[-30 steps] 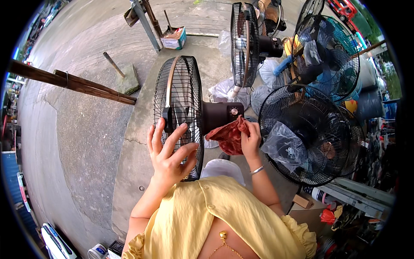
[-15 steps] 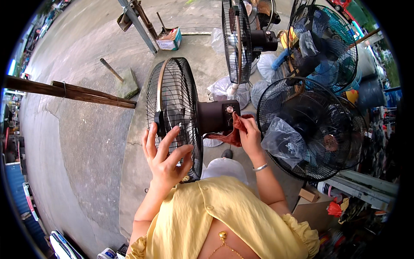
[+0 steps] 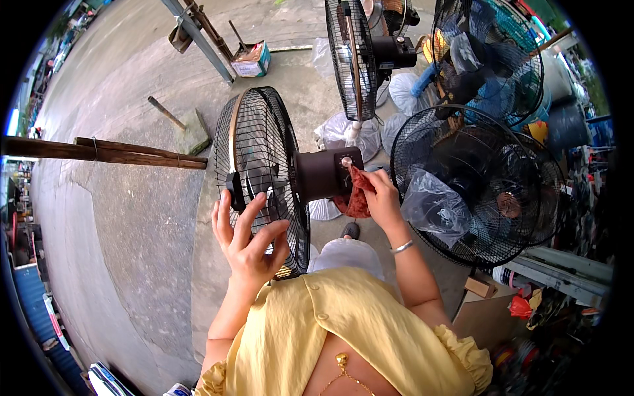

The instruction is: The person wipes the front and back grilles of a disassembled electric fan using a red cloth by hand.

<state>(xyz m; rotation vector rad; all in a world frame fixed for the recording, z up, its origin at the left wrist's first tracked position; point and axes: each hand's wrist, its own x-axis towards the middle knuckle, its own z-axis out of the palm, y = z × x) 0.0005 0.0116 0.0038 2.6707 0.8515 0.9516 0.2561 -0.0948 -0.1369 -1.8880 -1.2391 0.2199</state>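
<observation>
A black electric fan stands in front of me, its round wire cage turned to the left. Behind the cage is a dark brown motor housing with a silver knob on its end. My left hand lies at the near side of the cage with its fingers spread, fingertips by the rim clip. My right hand pinches a reddish-brown cloth, which lies against the end of the housing below the knob. Part of the cloth hangs behind my fingers.
A second standing fan is farther off. Large black fan cages, one with a clear plastic bag on it, crowd my right side. Wooden poles jut in from the left. A box sits on the concrete beyond.
My right hand and the cloth have shifted slightly on the housing end, and the cloth is bunched differently. My left hand keeps its place at the cage. The whole view has moved a little.
</observation>
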